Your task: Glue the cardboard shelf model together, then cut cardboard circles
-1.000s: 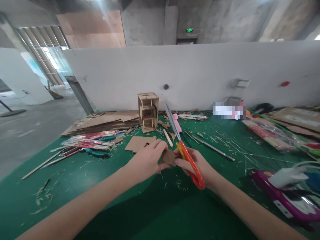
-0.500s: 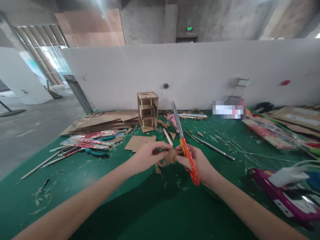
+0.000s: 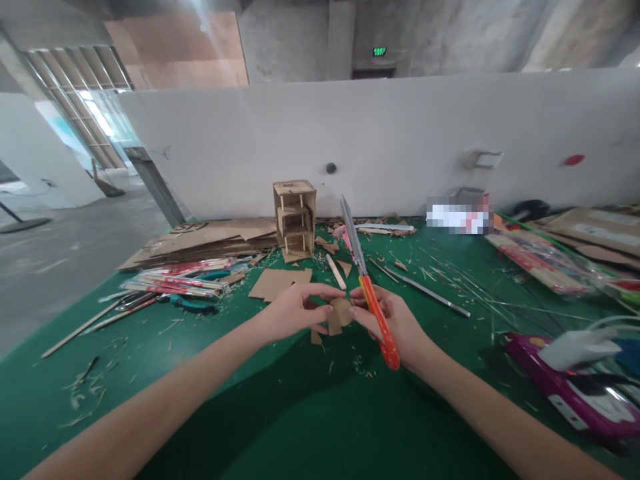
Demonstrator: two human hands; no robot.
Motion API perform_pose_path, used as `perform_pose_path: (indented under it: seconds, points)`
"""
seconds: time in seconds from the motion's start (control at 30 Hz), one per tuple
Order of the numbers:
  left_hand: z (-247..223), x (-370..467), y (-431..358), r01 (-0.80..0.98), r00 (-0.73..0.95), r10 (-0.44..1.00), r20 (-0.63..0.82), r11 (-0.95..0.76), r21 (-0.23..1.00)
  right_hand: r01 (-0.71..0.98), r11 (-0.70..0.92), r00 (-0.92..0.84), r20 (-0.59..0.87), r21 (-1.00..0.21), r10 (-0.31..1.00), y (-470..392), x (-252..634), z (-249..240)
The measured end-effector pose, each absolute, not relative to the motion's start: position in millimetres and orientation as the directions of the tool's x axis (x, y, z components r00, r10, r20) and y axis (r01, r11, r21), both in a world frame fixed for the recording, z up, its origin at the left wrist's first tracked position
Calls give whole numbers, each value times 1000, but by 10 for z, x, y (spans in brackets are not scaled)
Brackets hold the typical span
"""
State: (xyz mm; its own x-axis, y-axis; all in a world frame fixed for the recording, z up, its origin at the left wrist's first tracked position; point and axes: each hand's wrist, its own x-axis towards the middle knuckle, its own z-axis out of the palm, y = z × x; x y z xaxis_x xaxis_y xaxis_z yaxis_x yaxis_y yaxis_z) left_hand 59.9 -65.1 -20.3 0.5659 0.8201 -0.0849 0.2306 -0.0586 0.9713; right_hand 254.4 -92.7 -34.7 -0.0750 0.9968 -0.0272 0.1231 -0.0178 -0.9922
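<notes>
Over the near middle of the green surface [image 3: 225,407], the left hand [image 3: 295,310] and right hand [image 3: 393,323] pinch a small, rounded piece of brown cardboard [image 3: 341,312] between fingertips. Orange-handled metal scissors [image 3: 371,293] lean up from the right hand; a boxy cardboard shelf [image 3: 295,220] stands beyond.

Daylight glowing at far-left window [image 3: 97,113]; streak flaring top; soft shadow falling across green table [image 3: 240,407]; edges stretching, right side blurring.
</notes>
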Motion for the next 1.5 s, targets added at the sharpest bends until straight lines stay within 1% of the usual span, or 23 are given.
perform_pose_path:
  seconds: [0.17,0.3,0.43,0.6,0.77,1.0,1.17,1.3,1.4,1.5]
  points:
    - [-170,633,-699,251,488,865,-116,-12,968,121,-6,-90,-17,-993,996,-929,2561,-356]
    - [-183,624,-689,207,491,862,-127,26,978,115,1,-126,-13,-993,992,-939,2575,-340]
    - [-205,623,-671,169,494,854,-165,92,981,88,-1,-114,-11,-996,993,-955,2571,-319]
    - [-204,655,-683,89,469,850,-239,224,971,39,2,-89,-1,-999,996,-975,2568,-312]
    - [-239,650,-665,-18,486,817,-310,364,931,14,7,-116,6,-1000,993,-976,2576,-341]
    - [-273,647,-672,-106,460,809,-365,458,882,4,-4,-139,-4,-1000,990,-998,2568,-300]
    - [-265,663,-691,-105,438,822,-364,449,887,8,-19,-174,-20,-1000,985,-980,2561,-305]
    - [-244,666,-706,-32,440,846,-301,350,936,46,-35,-163,-42,-998,986,-946,2570,-368]
    - [-217,676,-717,22,428,868,-249,266,964,36,-21,-162,-26,-999,986,-941,2581,-373]
    - [-216,690,-725,39,419,884,-207,210,977,20,-18,-181,-21,-1000,983,-958,2587,-335]
